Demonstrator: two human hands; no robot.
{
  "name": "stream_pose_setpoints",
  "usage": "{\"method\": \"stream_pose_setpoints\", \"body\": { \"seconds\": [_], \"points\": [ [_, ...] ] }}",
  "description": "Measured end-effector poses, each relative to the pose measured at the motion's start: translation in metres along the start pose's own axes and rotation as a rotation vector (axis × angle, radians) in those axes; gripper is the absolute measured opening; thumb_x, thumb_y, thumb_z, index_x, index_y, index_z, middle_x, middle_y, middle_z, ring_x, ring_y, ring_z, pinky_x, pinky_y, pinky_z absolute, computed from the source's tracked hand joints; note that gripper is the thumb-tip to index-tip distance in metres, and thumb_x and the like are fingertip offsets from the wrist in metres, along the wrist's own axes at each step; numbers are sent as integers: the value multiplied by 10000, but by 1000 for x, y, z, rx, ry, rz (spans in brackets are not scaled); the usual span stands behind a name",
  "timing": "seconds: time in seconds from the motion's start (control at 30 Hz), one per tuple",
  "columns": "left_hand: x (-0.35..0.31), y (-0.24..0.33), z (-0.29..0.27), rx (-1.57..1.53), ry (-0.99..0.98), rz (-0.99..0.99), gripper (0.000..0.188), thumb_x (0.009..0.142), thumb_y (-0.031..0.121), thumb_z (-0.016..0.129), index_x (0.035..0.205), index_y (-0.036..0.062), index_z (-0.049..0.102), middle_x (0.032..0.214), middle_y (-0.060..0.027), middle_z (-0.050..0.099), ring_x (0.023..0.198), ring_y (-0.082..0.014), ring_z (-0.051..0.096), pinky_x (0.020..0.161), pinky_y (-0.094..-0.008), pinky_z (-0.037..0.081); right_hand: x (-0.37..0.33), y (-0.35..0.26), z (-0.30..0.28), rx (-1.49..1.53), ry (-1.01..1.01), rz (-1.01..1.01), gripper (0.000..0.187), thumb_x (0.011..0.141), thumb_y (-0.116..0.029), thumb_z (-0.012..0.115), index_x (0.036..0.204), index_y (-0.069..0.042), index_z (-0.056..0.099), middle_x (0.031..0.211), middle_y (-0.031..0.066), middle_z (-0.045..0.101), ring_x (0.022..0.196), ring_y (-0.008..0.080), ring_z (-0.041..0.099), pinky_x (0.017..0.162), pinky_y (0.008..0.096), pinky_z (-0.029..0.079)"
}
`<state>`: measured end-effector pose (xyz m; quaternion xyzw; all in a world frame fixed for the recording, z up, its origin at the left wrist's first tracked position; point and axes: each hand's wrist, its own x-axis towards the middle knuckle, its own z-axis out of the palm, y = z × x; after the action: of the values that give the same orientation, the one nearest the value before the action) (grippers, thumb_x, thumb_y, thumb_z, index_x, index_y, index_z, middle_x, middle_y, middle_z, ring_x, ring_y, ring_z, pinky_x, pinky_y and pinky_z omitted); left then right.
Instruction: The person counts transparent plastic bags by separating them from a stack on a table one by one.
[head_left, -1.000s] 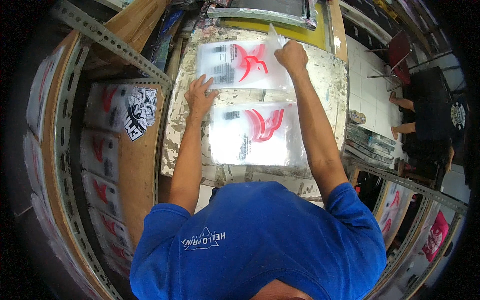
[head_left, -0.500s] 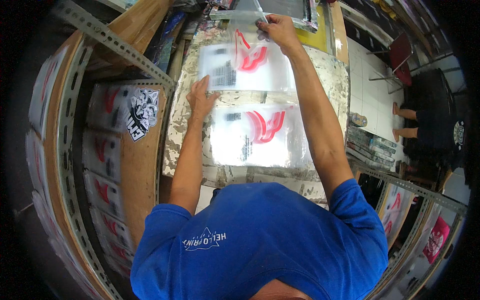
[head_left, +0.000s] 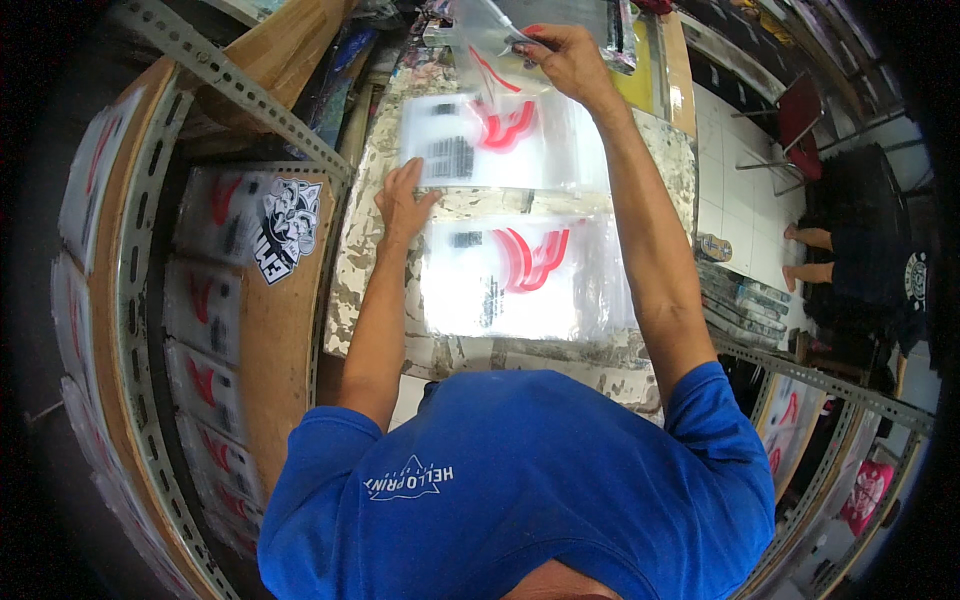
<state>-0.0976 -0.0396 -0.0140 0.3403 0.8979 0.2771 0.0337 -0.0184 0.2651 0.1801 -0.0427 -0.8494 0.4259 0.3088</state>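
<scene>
Two stacks of clear plastic bags printed in red and black lie on the worktable in front of me, a far stack (head_left: 550, 165) and a near stack (head_left: 460, 285). Up at the far edge, my right hand (head_left: 570, 62) pinches the top of a clear plastic bag (head_left: 492, 72) and holds it raised, so that it stands tilted above the far stack. My left hand (head_left: 402, 200) rests at the left edge of that stack, thumb and fingers apart, touching its near corner. The lower part of the raised bag overlaps the stack, and where it ends is hard to tell.
The worktable (head_left: 375, 265) has a worn, blotched top. A printing screen frame (head_left: 625, 40) is behind the right hand. Metal racks (head_left: 135, 300) with wooden boards carrying printed bags (head_left: 205, 290) stand close on the left. At right are a red chair (head_left: 800, 125) and another person (head_left: 880, 265).
My right hand has shifted slightly to the right, and the raised bag has tipped farther up and away from the stack. My left hand stays at the stack's edge.
</scene>
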Motion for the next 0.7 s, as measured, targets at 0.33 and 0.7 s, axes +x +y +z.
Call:
{"method": "stream_pose_setpoints", "body": {
  "seconds": [0.33,0.7],
  "points": [
    [0,-5,3,-1,21,13,688,765,308,756,1380,117,516,1453,-48,471,1351,-263,357,1092,-489,215,-46,16,-9,-348,-161,-300,182,673,-49,736,785,-190,759,1326,13,570,1348,310,344,1146,425,230],
    [-2,-6,6,4,71,30,715,747,341,765,1381,124,515,1433,-47,491,1329,-275,380,1077,-484,230,-80,95,-5,-191,-184,-44,346,616,128,511,765,-98,726,1434,146,471,1341,345,380,1139,424,262]
  ]
}}
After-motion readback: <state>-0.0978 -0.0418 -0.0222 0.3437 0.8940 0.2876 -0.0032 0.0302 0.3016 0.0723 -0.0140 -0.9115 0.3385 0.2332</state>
